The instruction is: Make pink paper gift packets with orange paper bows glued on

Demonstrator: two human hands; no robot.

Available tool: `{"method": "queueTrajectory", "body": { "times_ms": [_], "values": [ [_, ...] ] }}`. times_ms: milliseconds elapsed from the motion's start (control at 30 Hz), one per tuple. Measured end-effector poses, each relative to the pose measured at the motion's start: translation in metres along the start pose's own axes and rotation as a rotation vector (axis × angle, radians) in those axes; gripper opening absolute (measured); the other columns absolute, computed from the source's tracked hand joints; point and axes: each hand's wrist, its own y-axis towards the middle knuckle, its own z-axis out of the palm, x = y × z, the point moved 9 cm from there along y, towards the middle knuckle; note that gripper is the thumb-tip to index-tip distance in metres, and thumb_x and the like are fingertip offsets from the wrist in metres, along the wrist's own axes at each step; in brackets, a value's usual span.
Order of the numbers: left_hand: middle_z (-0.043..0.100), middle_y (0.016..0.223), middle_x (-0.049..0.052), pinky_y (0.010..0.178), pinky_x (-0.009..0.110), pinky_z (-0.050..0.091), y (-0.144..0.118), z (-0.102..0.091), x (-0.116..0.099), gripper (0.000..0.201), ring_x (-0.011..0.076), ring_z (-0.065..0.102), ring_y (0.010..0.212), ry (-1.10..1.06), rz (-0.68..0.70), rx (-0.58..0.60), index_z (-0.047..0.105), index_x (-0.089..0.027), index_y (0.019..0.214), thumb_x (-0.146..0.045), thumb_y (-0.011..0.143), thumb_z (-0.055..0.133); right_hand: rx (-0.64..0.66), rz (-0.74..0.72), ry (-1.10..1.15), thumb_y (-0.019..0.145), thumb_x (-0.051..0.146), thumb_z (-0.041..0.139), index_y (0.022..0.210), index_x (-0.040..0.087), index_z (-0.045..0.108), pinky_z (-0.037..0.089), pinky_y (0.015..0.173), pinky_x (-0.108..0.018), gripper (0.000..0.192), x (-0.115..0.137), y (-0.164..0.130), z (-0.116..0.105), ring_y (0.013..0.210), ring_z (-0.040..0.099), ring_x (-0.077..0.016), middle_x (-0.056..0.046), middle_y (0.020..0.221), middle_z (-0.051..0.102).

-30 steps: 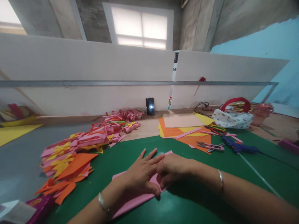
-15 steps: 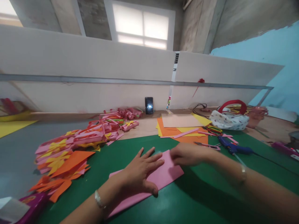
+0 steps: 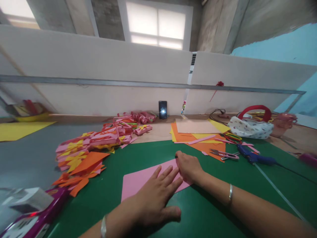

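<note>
A sheet of pink paper (image 3: 137, 180) lies on the green mat (image 3: 115, 175) in front of me. My left hand (image 3: 158, 191) rests flat across its front part with the fingers spread, hiding much of the sheet. At the right end of the paper, my right hand (image 3: 188, 167) is closed, its fingers curled at the edge and the thumb side toward the far corner. The left fingertips come close to the right hand's fingers. Exactly how the paper's edge sits under the right fingers is hidden.
Pink, orange and yellow paper pieces (image 3: 91, 142) are heaped at left. Coloured sheets (image 3: 195, 127) lie behind, with thread snips (image 3: 224, 154) and a blue glue gun (image 3: 257, 158) to their right. A phone (image 3: 162, 109) leans at the back. A purple device (image 3: 53, 205) sits front left.
My right hand has drawn closer to my left hand, at the paper's right end. The paper's visible outline is turned, with more of its far left corner showing. The camera view has shifted left.
</note>
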Motion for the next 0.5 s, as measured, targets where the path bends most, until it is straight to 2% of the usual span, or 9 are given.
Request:
{"method": "queueTrajectory", "body": {
  "times_ms": [67, 133, 267, 367, 500],
  "values": [
    [0.007, 0.149, 0.011, 0.107, 0.060, 0.006, -0.009, 0.008, -0.005, 0.077, 0.0308, 0.003, 0.137, -0.002, -0.046, -0.034, 0.013, -0.027, 0.142, -0.068, 0.079, 0.031, -0.004, -0.003, -0.013, 0.084, 0.018, 0.044, 0.101, 0.019, 0.045, 0.036, 0.057, -0.028, 0.018, 0.001, 0.001, 0.001, 0.081, 0.064, -0.0240, -0.009, 0.094, 0.066],
    [0.010, 0.149, 0.008, 0.107, 0.059, 0.005, -0.020, 0.012, -0.008, 0.074, 0.0294, 0.004, 0.137, -0.004, -0.064, -0.064, 0.015, -0.029, 0.141, -0.067, 0.080, 0.031, -0.006, -0.006, -0.017, 0.088, 0.019, 0.037, 0.100, 0.019, 0.045, 0.035, 0.055, -0.028, 0.015, 0.002, 0.001, 0.003, 0.079, 0.064, -0.0243, -0.010, 0.093, 0.066],
    [0.013, 0.148, 0.005, 0.108, 0.058, 0.008, -0.046, 0.019, -0.007, 0.072, 0.0291, 0.012, 0.136, -0.003, -0.097, -0.056, 0.013, -0.028, 0.142, -0.065, 0.082, 0.030, -0.009, -0.014, -0.006, 0.093, 0.021, 0.029, 0.098, 0.019, 0.046, 0.033, 0.054, -0.029, 0.018, 0.001, 0.003, 0.006, 0.075, 0.064, -0.0246, -0.011, 0.091, 0.066],
    [0.011, 0.146, 0.006, 0.106, 0.056, 0.020, -0.069, 0.029, -0.002, 0.072, 0.0300, 0.017, 0.135, 0.108, -0.155, -0.030, 0.005, -0.026, 0.142, -0.060, 0.084, 0.033, -0.012, -0.020, 0.009, 0.093, 0.023, 0.028, 0.099, 0.019, 0.046, 0.032, 0.054, -0.029, 0.019, 0.000, 0.003, 0.007, 0.076, 0.063, -0.0256, -0.011, 0.092, 0.065],
    [0.020, 0.143, 0.005, 0.099, 0.048, 0.039, -0.110, 0.043, 0.011, 0.063, 0.0264, 0.032, 0.129, 0.335, -0.294, -0.126, -0.013, -0.030, 0.136, -0.038, 0.092, 0.031, -0.008, -0.030, 0.038, 0.090, 0.018, 0.030, 0.100, 0.018, 0.048, 0.031, 0.053, -0.030, 0.020, 0.000, 0.002, 0.008, 0.075, 0.063, -0.0270, -0.010, 0.092, 0.065]
  ]
}}
